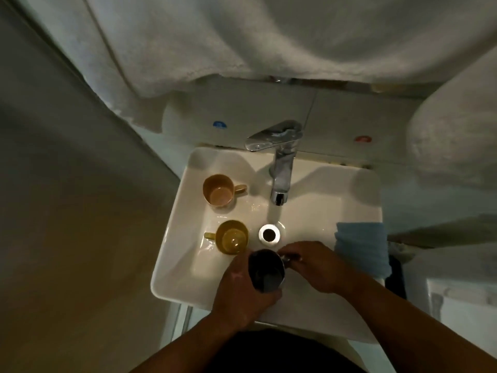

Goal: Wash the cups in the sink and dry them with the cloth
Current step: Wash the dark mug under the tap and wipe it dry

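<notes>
Now a dark cup gets its wash.

Both hands hold the dark cup (pixel 266 273) low over the sink (pixel 172 238), near the tap (pixel 281 168), so the running water can reach it. Left hand (pixel 242 286) wraps its fingers round the cup's side; right hand (pixel 314 265) pinches the handle. Two yellow cups (pixel 217 192) (pixel 232 236) wait in the sink. A blue cloth (pixel 360 246) lies on the rim, ready for drying.
</notes>
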A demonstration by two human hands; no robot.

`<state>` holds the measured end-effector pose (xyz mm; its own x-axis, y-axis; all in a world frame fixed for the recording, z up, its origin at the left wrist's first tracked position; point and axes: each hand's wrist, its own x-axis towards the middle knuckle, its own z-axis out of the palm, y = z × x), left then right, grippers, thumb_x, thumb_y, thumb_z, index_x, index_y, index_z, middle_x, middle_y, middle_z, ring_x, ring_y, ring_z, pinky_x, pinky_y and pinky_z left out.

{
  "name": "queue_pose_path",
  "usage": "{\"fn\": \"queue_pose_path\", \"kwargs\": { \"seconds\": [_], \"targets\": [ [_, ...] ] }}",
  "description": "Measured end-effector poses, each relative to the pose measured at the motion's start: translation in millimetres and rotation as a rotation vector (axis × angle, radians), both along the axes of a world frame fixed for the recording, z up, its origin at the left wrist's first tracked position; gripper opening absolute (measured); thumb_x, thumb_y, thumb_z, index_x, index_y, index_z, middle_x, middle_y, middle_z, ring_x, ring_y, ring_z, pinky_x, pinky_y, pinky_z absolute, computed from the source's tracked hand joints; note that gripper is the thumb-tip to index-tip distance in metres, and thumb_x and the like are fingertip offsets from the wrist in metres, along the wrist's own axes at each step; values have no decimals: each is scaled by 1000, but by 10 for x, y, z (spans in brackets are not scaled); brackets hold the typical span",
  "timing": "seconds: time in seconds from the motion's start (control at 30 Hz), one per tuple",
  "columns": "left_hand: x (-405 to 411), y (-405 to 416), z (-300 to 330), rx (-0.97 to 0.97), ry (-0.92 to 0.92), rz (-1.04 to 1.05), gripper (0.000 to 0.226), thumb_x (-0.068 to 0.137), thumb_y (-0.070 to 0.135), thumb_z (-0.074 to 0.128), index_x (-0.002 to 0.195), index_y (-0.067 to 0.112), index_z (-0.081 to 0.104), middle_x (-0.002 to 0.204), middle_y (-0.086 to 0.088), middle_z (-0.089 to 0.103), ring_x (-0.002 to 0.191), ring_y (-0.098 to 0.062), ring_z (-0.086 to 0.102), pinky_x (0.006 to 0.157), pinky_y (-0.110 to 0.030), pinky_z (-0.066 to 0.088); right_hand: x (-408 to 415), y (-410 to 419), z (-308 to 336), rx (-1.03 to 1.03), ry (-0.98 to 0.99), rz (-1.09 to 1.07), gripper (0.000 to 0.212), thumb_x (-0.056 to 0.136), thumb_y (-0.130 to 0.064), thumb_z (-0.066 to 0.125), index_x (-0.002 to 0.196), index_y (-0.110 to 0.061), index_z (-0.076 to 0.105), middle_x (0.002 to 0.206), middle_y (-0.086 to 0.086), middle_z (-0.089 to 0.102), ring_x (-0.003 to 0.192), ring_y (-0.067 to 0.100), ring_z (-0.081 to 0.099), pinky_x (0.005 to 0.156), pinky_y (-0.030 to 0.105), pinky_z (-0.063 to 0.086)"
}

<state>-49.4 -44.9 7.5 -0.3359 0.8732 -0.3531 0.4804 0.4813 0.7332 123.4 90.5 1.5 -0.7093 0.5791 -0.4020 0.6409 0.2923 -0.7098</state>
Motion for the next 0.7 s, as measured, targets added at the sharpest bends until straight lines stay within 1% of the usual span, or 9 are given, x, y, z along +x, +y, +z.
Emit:
{"fn": "queue_pose_path", "kwargs": {
  "seconds": [0.1, 0.17, 0.23, 0.33, 0.43, 0.5, 0.57, 0.63, 0.7],
  "targets": [
    [50, 176, 90, 31, -119, -116, 98, 55, 63, 89, 138, 46, 40, 131, 26, 55, 121, 2, 53, 98, -18, 50, 270, 5, 60, 1, 52, -153, 21, 98, -20, 64, 110, -34, 74, 100, -22, 69, 93, -16, 59, 80, 4, 41],
    [-14, 323, 112, -57, -262, -233, 119, 53, 63, 90, 151, 41, 27, 144, 20, 47, 131, -4, 48, 103, -30, 51, 420, 12, 92, -21, 66, -265, 27, 99, -18, 61, 105, -43, 69, 94, -28, 69, 93, -15, 61, 80, 7, 45],
    [-110, 466, 102, -148, -344, -264, 127, 53, 64, 91, 155, 40, 20, 153, 13, 41, 138, -12, 44, 106, -34, 50, 534, 14, 120, -14, 73, -363, 31, 100, -18, 60, 103, -48, 67, 91, -29, 71, 91, -11, 66, 81, 14, 50],
    [-191, 625, 112, -221, -327, -275, 121, 61, 53, 92, 157, 36, 20, 155, 11, 35, 137, -13, 38, 101, -27, 42, 626, -3, 143, 19, 82, -462, 35, 100, -17, 60, 98, -51, 67, 91, -30, 71, 89, -5, 68, 75, 18, 52],
    [-283, 687, 138, -197, -164, -319, 110, 69, 46, 89, 155, 30, 23, 141, 20, 34, 131, -7, 37, 98, -22, 36, 579, -39, 151, 57, 86, -507, 26, 100, -19, 61, 102, -43, 72, 88, -25, 72, 85, -4, 67, 73, 23, 54],
    [-419, 695, 98, -220, -86, -317, 112, 68, 53, 87, 156, 27, 23, 153, 11, 34, 141, -17, 36, 106, -28, 38, 490, -69, 164, 60, 89, -519, 22, 99, -19, 61, 104, -35, 74, 81, -27, 68, 80, -10, 64, 67, 12, 46],
    [-579, 684, 42, -262, -27, -340, 118, 66, 62, 84, 158, 25, 20, 165, 3, 23, 150, -22, 26, 116, -37, 33, 383, -97, 184, 26, 111, -558, 23, 99, -15, 61, 107, -33, 73, 83, -27, 68, 80, -14, 63, 67, 7, 44],
    [-694, 659, 8, -268, -34, -381, 120, 63, 68, 83, 158, 27, 23, 165, 3, 25, 150, -22, 27, 119, -41, 33, 278, -123, 156, -28, 138, -617, 26, 99, -15, 61, 109, -35, 73, 91, -21, 73, 86, -8, 67, 71, 12, 48],
    [-714, 619, 35, -253, -193, -361, 113, 56, 70, 85, 150, 36, 32, 157, 7, 38, 142, -20, 40, 112, -43, 44, 196, -163, 125, -91, 140, -642, 26, 99, -16, 61, 108, -37, 73, 94, -16, 75, 89, 4, 70, 72, 27, 57]
  ]
}}
